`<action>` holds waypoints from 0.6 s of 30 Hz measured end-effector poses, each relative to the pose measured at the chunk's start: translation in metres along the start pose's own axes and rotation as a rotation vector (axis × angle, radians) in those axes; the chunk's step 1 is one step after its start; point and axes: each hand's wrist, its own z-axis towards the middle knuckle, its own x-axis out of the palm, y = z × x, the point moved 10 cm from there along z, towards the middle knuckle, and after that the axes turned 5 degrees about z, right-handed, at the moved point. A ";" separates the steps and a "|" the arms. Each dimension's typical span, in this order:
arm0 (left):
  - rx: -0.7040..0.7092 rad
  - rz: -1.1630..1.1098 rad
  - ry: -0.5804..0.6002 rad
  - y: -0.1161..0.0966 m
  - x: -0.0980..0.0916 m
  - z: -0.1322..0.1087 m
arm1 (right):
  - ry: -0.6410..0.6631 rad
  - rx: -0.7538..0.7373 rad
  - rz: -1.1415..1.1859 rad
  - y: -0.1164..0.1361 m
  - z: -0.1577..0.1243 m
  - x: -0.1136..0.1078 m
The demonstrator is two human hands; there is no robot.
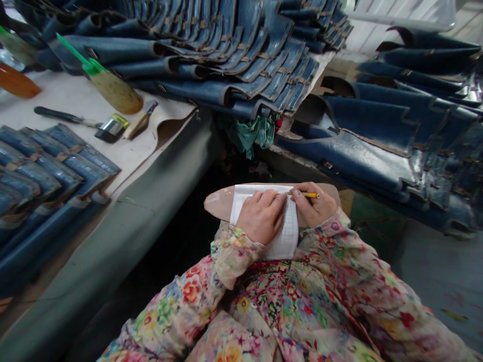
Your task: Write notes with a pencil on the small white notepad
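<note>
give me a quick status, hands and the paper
Left hand flat on the ruled paper, pinning it to the wooden board. Right hand grips a pencil at the sheet's top edge. Nothing blocking; blue leather pieces stacked beyond.

Centre: white gridded notepad (282,236) on tan board (219,202); yellow pencil (310,195). Lower frame: multicolour floral sleeves (211,296). Top & rt: dark blue leather pieces (241,55). Upper left: green-handled brush (101,80), amber bristles. Mid-top: green cloth (254,133).
</note>
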 end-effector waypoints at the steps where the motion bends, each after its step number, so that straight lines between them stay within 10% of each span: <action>1: 0.000 0.000 0.001 0.000 0.000 0.000 | -0.011 -0.009 0.005 0.000 0.000 -0.001; 18: 0.004 -0.002 -0.008 -0.002 0.001 0.001 | -0.045 0.114 0.003 0.001 -0.004 -0.008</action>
